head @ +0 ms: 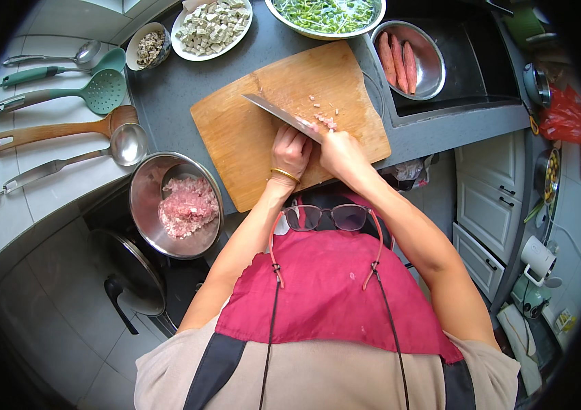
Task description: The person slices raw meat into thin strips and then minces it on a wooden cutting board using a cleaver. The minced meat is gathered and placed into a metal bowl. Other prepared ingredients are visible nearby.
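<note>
My right hand (340, 154) is closed around the handle of a kitchen knife (281, 114), whose blade points up and to the left over a wooden cutting board (239, 138). Close against the blade, on its near side, my left hand (290, 154) has its fingers curled down; what lies under them is mostly hidden by the hand and blade. A bit of pink meat shows at the blade. Small chopped pieces of pink meat (327, 121) lie on the board just beyond the knife. To the left, a steel bowl (139, 205) holds pink minced meat (188, 207).
Behind the board stand a small bowl of chopped dark-and-pale food (151, 48), a plate of greyish cubes (212, 28) and a bowl of cut greens (326, 15). A metal bowl with several reddish roots (396, 61) sits by the sink (475, 61). Utensils, including a wooden spatula (60, 130), hang left.
</note>
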### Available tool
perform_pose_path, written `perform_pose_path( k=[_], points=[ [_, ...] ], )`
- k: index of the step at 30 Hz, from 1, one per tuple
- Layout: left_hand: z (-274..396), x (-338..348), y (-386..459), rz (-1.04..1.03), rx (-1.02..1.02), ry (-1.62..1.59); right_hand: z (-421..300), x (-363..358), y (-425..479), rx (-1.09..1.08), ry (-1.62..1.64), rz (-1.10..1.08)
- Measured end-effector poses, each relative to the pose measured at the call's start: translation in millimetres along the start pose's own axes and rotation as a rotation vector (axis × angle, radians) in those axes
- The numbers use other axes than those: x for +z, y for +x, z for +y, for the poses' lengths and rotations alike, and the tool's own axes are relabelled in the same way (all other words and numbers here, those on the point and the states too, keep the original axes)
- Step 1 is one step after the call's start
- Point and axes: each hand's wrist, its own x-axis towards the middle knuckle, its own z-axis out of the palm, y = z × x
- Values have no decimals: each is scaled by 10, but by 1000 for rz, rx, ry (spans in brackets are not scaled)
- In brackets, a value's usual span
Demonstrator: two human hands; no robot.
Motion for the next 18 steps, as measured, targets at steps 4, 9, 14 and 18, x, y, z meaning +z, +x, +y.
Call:
perform_pose_path(
  k=[4,9,14,18],
  points=[
    [21,-5,37,38,26,-17,369,-100,-301,136,64,-40],
    [37,-13,25,52,29,8,334,-213,-510,87,28,-35],
    [10,-5,-60,10,-2,13,155,-79,-297,78,-5,-56],
    [3,8,-37,3,-6,-3,-83,-17,-11,4,33,66]
  ],
)
